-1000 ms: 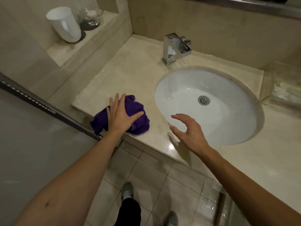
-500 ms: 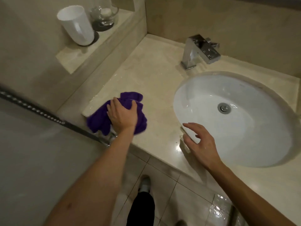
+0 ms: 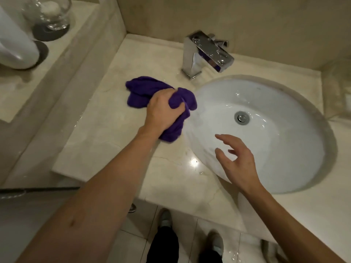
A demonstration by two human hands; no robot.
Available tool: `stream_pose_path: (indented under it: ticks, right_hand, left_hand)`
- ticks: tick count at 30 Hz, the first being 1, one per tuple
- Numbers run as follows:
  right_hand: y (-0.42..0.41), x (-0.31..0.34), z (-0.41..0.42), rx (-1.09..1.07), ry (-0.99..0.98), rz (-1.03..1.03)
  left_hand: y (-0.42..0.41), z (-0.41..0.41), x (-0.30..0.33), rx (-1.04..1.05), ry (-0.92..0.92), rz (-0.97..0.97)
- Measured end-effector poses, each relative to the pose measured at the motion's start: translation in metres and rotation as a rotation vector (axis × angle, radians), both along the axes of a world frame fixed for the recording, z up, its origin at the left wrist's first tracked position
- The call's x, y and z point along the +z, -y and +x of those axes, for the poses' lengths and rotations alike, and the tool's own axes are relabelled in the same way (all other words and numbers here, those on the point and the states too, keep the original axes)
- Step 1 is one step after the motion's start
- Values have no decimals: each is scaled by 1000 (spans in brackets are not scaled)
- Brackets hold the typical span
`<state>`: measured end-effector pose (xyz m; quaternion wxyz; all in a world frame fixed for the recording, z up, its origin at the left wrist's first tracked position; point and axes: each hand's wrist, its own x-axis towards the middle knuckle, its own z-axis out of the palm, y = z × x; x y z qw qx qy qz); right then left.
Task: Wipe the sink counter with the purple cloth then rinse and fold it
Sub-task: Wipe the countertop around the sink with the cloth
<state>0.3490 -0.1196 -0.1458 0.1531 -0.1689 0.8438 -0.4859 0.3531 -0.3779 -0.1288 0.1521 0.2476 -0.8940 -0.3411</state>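
Head view: left hand (image 3: pixel 161 111) grips the bunched purple cloth (image 3: pixel 144 92) on the wet desk (image 3: pixel 106 133) beside the sink (image 3: pixel 284 149); right hand (image 3: pixel 239 164) hovers, fingers spread, empty. Wiping appears underway; rinsing and folding remain.

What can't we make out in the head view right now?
- Purple cloth: its middle is hidden under the left hand that grips it, and its lower edge is motion-blurred.
- White cup on the ledge: cut off by the left frame edge.
- Glass jar: its top is cut by the upper edge, and its contents are unclear.
- Sink basin: its near rim is partly hidden by the right hand.
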Motion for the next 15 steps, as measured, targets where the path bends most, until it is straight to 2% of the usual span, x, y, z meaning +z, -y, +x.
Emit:
stream_pose_path:
  ticks: [6,9,12,15]
  right_hand:
    - [-17,2,1,40,-9,28]
    - [-20,9,-2,66,1,17]
    - [-19,17,-11,70,12,24]
    - [-9,20,-24,110,12,75]
  left_hand:
    - [-23,39,-10,12,-49,9]
    - [-30,59,-16,152,-66,-63]
    - [-22,59,-15,270,106,-176]
    - [-2,38,-12,281,218,-142]
